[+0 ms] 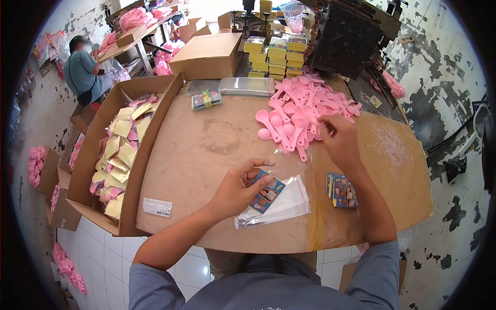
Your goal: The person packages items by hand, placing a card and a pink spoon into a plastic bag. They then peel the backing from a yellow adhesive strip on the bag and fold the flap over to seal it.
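1. The person's left hand [240, 188] is at about 6 o'clock on the brown cardboard table top [206, 144]. Its thumb and fingers are pinching a small picture card with bright colours [266, 194].
2. The card lies on a flat pile of clear plastic bags [287, 204], just under the hand.
3. The right hand [338, 139] is at about 2 o'clock. Its fingers are bent down, with the tips touching the edge of a big heap of pink plastic spoons [305, 111]. I cannot tell if it has got hold of a spoon.
4. The spoon heap is at about 1 o'clock, well away from the card.
5. A small stack of more picture cards [342, 190] sits at 4 o'clock, near the right arm.
6. At 9 o'clock there is a big open cardboard box [90, 150] holding shiny gold packets [121, 150].
7. At 12 o'clock stand piles of little yellow boxes [279, 54].
8. Another person in a grey shirt [82, 72] sits far off at 10 o'clock.
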`<action>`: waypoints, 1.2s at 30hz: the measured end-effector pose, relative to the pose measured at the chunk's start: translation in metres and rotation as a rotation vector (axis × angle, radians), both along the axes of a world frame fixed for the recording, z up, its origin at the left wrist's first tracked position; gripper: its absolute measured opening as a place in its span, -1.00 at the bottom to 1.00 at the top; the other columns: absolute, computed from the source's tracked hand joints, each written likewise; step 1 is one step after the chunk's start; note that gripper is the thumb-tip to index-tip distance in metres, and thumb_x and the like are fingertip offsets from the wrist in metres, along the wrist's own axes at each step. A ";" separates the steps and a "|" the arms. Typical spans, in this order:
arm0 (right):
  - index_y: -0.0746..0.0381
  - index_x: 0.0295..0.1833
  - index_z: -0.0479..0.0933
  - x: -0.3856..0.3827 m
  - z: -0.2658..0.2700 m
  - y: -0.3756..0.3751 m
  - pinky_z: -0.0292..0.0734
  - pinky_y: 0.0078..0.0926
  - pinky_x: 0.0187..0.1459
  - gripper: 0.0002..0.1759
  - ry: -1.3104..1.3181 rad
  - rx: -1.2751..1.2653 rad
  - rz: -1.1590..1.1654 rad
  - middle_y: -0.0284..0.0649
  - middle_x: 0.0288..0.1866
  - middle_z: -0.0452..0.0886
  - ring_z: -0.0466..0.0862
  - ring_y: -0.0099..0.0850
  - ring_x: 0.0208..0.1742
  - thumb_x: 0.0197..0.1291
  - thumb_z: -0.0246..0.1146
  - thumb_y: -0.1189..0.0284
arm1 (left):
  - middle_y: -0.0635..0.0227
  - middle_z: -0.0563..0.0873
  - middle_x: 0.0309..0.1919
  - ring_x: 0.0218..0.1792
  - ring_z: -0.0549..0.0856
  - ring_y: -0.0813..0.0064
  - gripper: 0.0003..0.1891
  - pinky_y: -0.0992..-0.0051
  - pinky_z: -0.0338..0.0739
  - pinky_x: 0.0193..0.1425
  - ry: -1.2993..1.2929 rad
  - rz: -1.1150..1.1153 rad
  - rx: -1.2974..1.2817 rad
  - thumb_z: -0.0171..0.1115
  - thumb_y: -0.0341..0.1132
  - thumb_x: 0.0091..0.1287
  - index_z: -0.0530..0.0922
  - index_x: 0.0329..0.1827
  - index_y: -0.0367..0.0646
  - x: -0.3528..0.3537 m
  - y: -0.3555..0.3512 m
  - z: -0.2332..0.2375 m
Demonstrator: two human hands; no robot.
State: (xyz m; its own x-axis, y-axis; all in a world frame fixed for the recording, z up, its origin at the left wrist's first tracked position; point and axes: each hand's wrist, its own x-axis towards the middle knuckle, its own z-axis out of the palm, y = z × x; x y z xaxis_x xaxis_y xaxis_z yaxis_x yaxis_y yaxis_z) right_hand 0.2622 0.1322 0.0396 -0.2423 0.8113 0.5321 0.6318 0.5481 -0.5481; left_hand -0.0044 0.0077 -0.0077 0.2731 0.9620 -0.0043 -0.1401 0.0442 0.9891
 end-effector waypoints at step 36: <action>0.23 -0.06 0.72 -0.025 0.036 -0.085 0.52 -0.24 0.24 -0.91 0.149 -0.256 0.776 -0.15 0.21 0.65 0.63 -0.28 0.27 0.37 0.39 0.50 | 0.28 0.83 -0.01 0.01 0.74 0.64 -0.57 0.51 0.65 0.10 -0.087 -0.405 -0.156 0.28 -0.26 0.61 0.52 0.45 -0.23 -0.005 -0.005 0.013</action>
